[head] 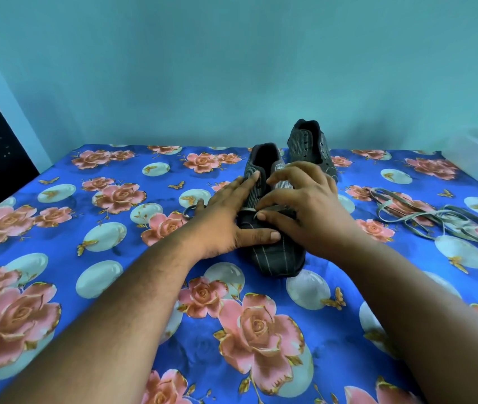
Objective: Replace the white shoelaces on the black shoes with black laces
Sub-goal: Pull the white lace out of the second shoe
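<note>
- Head view: I count two black shoes on the floral sheet [115, 258]: near shoe [275, 252] under my hands, far shoe [309, 144] behind it, unlaced.
- One heap of white laces [424, 217] lies well apart to the right.
- My left hand [226, 220] rests flat against the near shoe's left side, fingers spread, gripping nothing.
- My right hand [305, 205] pinches a lace end [275, 209] at the eyelets.
</note>
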A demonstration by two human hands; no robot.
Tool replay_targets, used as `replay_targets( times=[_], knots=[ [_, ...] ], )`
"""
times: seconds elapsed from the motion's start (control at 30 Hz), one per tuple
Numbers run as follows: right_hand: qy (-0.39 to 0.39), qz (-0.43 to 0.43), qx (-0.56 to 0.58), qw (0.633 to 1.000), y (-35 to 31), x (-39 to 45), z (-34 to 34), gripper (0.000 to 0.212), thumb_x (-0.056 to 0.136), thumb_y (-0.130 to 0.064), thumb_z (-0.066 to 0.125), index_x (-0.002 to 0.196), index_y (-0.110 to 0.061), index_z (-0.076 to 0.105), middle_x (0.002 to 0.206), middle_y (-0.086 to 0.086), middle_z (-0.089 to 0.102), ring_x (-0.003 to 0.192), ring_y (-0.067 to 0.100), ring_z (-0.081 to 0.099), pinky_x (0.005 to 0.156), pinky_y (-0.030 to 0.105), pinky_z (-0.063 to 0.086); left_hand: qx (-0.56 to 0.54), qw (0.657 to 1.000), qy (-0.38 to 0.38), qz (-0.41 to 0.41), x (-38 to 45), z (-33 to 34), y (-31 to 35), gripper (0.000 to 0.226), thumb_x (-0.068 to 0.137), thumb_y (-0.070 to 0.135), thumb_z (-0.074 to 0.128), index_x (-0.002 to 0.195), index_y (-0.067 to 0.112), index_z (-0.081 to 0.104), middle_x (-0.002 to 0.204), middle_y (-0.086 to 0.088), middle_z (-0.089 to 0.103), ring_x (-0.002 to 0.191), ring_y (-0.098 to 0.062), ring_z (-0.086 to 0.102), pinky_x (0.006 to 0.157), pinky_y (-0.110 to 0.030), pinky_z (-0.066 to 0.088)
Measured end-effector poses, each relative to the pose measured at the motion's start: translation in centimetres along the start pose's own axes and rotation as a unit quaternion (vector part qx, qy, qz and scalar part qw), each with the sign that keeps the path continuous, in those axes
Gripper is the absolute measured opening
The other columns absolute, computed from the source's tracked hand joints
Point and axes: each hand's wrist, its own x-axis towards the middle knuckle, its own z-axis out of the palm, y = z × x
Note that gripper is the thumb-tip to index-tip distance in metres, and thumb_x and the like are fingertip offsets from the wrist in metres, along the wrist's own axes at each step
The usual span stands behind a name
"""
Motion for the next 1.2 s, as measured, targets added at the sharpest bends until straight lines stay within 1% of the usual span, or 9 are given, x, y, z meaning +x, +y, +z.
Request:
replay_targets(
  times=[0.2, 0.3, 0.37, 0.5, 0.63, 0.77, 0.93, 1.07, 1.2],
  knots=[
    [0.112, 0.029, 0.1, 0.988, 0.4, 0.5, -0.3, 0.017, 0.091, -0.043, 0.065, 0.094, -0.028, 0.074, 0.109, -0.01, 0.061, 0.117, 0.022, 0.052, 0.098, 0.042, 0.041, -0.014, 1.0, 0.003, 0.003, 0.1, 0.0, -0.2, 0.128, 0.041, 0.104, 0.051, 0.149, 0.065, -0.004, 0.17, 0.014, 0.004, 0.156, -0.006, 0.0, 0.124, -0.058, 0.012],
    [0.229, 0.138, 0.191, 0.944, 1.0, 0.9, -1.7, 0.009, 0.095, -0.031, 0.066, 0.093, -0.022, 0.07, 0.102, -0.007, 0.061, 0.101, 0.01, 0.056, 0.09, 0.027, 0.044, -0.016, 1.0, 0.001, 0.001, 0.0, 0.0, 0.0, 0.126, 0.045, 0.097, 0.056, 0.151, 0.063, -0.003, 0.171, 0.013, 0.004, 0.156, -0.006, 0.002, 0.125, -0.056, 0.012],
    [0.27, 0.217, 0.225, 0.91, 1.8, 0.9, -2.4, 0.009, 0.096, -0.033, 0.064, 0.091, -0.026, 0.065, 0.101, -0.004, 0.063, 0.099, 0.011, 0.057, 0.089, 0.031, 0.047, -0.017, 1.0, 0.0, 0.001, 0.0, 0.0, 0.2, 0.125, 0.047, 0.095, 0.057, 0.152, 0.061, -0.002, 0.171, 0.012, 0.004, 0.156, -0.006, 0.002, 0.126, -0.054, 0.011],
    [0.223, 0.246, 0.164, 0.929, 2.4, 0.6, -1.8, 0.012, 0.091, -0.04, 0.062, 0.099, -0.031, 0.065, 0.112, -0.001, 0.059, 0.115, 0.022, 0.052, 0.096, 0.034, 0.04, -0.008, 1.0, -0.005, 0.001, 0.0, -0.1, 0.3, 0.126, 0.048, 0.095, 0.057, 0.153, 0.059, -0.004, 0.171, 0.01, 0.002, 0.157, -0.008, 0.002, 0.126, -0.05, 0.009],
    [0.088, 0.105, 0.052, 0.989, 0.7, 0.3, -0.9, 0.038, 0.087, -0.062, 0.058, 0.118, -0.042, 0.067, 0.129, -0.008, 0.053, 0.13, 0.023, 0.04, 0.104, 0.044, 0.034, -0.005, 1.0, -0.002, 0.003, 0.0, 0.0, 0.1, 0.125, 0.049, 0.096, 0.056, 0.153, 0.061, -0.004, 0.171, 0.011, 0.003, 0.156, -0.007, 0.001, 0.126, -0.051, 0.009],
    [-0.003, 0.016, 0.004, 1.0, -0.2, 0.1, 0.2, 0.034, 0.084, -0.065, 0.053, 0.1, -0.044, 0.074, 0.127, -0.01, 0.058, 0.134, 0.025, 0.038, 0.104, 0.046, 0.026, 0.0, 1.0, -0.007, 0.002, 0.1, 0.0, -0.1, 0.123, 0.048, 0.098, 0.053, 0.151, 0.063, -0.005, 0.171, 0.014, 0.002, 0.156, -0.005, -0.002, 0.125, -0.058, 0.007],
    [0.018, 0.012, 0.019, 1.0, 0.0, 0.1, 0.4, 0.026, 0.085, -0.055, 0.059, 0.091, -0.036, 0.075, 0.116, -0.011, 0.06, 0.131, 0.026, 0.041, 0.1, 0.038, 0.02, -0.013, 1.0, -0.003, 0.004, 0.1, 0.1, -0.1, 0.124, 0.047, 0.097, 0.056, 0.15, 0.064, -0.004, 0.17, 0.015, 0.002, 0.156, -0.004, -0.002, 0.125, -0.057, 0.009],
    [0.112, 0.041, 0.106, 0.987, 0.1, 0.6, -0.4, 0.021, 0.091, -0.048, 0.06, 0.091, -0.03, 0.072, 0.106, -0.012, 0.059, 0.116, 0.024, 0.051, 0.098, 0.04, 0.039, -0.028, 1.0, 0.002, 0.01, 0.2, 0.2, -0.2, 0.125, 0.044, 0.101, 0.056, 0.149, 0.066, -0.003, 0.17, 0.015, 0.004, 0.156, -0.004, -0.001, 0.126, -0.054, 0.012],
    [0.229, 0.149, 0.184, 0.944, 0.8, 0.9, -2.1, 0.007, 0.096, -0.035, 0.063, 0.091, -0.03, 0.064, 0.1, -0.011, 0.058, 0.105, 0.018, 0.054, 0.088, 0.018, 0.037, -0.027, 1.0, -0.002, 0.007, 0.2, 0.1, -0.1, 0.124, 0.048, 0.095, 0.059, 0.151, 0.063, -0.003, 0.17, 0.013, 0.003, 0.156, -0.004, 0.001, 0.126, -0.052, 0.013]
  ],
)
